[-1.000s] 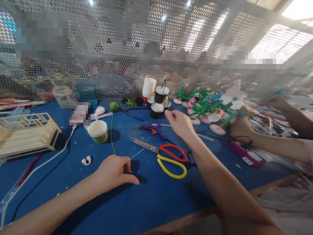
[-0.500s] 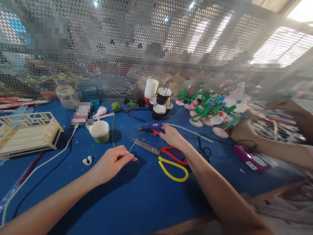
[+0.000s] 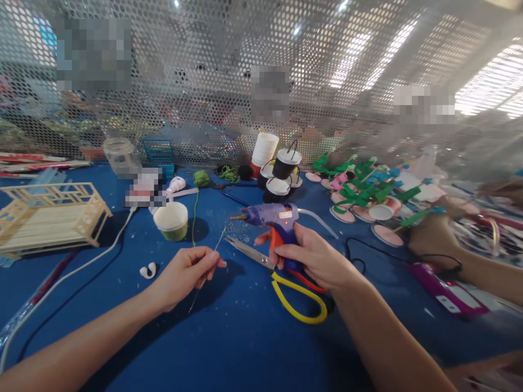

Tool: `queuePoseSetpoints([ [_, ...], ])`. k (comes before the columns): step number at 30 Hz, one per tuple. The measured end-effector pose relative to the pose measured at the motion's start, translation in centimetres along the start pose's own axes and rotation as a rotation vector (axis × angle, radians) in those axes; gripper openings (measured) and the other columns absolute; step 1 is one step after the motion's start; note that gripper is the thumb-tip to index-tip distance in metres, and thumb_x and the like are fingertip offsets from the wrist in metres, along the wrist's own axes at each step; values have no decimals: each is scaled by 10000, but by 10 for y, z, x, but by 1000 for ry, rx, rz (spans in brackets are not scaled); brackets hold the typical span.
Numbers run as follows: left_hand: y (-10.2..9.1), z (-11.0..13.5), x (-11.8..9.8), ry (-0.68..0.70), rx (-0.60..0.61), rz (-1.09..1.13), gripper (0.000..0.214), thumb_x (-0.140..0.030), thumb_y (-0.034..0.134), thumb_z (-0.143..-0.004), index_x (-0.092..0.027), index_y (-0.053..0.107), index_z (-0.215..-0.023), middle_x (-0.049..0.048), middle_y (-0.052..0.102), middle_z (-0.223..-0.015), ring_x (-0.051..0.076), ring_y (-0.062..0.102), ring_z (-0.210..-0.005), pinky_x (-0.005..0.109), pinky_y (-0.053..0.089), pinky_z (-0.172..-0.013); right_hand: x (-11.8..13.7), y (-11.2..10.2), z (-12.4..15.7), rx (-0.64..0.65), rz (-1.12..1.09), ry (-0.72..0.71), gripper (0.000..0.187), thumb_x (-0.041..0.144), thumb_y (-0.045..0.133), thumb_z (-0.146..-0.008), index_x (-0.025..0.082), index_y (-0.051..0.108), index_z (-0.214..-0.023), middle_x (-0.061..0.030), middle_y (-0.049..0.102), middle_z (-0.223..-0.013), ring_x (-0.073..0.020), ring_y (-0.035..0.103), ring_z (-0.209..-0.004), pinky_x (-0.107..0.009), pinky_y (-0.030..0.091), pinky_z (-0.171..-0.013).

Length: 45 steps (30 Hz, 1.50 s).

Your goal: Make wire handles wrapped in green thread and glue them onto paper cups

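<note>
My right hand (image 3: pixel 314 253) grips a purple hot glue gun (image 3: pixel 272 216), its fingers round the handle near the orange trigger and its nozzle pointing left. A clear glue stick (image 3: pixel 318 219) sticks out of the gun's back. My left hand (image 3: pixel 196 269) pinches a thin whitish twisted strand (image 3: pixel 221 238), whose ends show above and below the fingers. Under the gun lie scissors (image 3: pixel 300 307) with red and yellow handles, partly covered by my right hand. A paper cup (image 3: pixel 170 220) wound with green yarn (image 3: pixel 195 218) stands beyond my left hand.
Black cups (image 3: pixel 278 190) and stacked white cups (image 3: pixel 265 148) stand at the back. Green paper plants on pink discs (image 3: pixel 388 235) fill the right, beside another person's arm (image 3: pixel 453 256) and a purple power strip (image 3: pixel 449 291). A wooden-stick model bed (image 3: pixel 53 223) sits left, near a white cable (image 3: pixel 81 262).
My right hand has lifted the glue gun off the table and brought it closer, above the scissors. My left hand still pinches the strand. The view has shifted slightly.
</note>
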<state>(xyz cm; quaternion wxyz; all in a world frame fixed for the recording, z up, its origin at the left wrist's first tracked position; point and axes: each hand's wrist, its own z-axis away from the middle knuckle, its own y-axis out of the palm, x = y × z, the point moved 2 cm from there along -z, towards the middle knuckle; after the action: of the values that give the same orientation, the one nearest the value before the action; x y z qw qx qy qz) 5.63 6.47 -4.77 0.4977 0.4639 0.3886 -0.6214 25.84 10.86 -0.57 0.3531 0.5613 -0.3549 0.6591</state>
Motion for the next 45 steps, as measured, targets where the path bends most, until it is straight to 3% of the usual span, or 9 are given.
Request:
queuePoseSetpoints([
  [3, 0, 1, 1, -5, -4, 21, 352, -467, 495, -716, -125, 579, -724, -63, 417, -482, 27, 297, -387, 171, 198, -387, -2, 7, 0, 112, -93, 2, 109, 184, 544, -690, 132, 543, -786, -61, 629, -817, -86, 549, -581, -208, 431, -534],
  [6, -1, 1, 2, -6, -7, 33, 342, -460, 495, -722, -128, 577, -731, -68, 413, -481, 22, 281, -382, 170, 189, -384, -8, 11, -5, 171, -147, 45, 168, 219, 545, -702, 120, 566, -835, -47, 627, -701, -106, 562, -580, -214, 438, -527],
  [12, -3, -1, 3, 4, -51, 40, 327, -441, 482, -742, -127, 573, -731, -69, 397, -474, 26, 273, -390, 173, 191, -384, -19, 11, -9, -19, -55, 93, 189, 304, 583, -699, 116, 578, -709, 25, 513, -448, -64, 445, -414, -181, 368, -414],
  [21, -2, 1, 2, 8, -68, 36, 340, -451, 488, -733, -123, 575, -724, -65, 396, -474, 28, 270, -400, 175, 195, -388, -15, 15, -7, -229, 310, 78, 226, 368, 569, -665, 150, 563, -606, 21, 492, -416, -101, 465, -399, -231, 402, -436],
  [31, -1, 2, 2, 27, -59, 16, 332, -446, 490, -733, -126, 575, -712, -65, 404, -472, 24, 281, -391, 170, 202, -384, -21, 15, -6, -274, 397, 65, 266, 388, 527, -673, 180, 499, -510, 17, 480, -406, -112, 473, -397, -242, 412, -440],
  [45, -2, 3, 2, 42, -60, -18, 338, -449, 478, -739, -124, 567, -716, -65, 405, -477, 26, 283, -388, 174, 207, -382, -14, 19, -5, -335, 408, 150, 293, 356, 539, -643, 187, 464, -416, 13, 466, -366, -107, 456, -354, -238, 405, -411],
])
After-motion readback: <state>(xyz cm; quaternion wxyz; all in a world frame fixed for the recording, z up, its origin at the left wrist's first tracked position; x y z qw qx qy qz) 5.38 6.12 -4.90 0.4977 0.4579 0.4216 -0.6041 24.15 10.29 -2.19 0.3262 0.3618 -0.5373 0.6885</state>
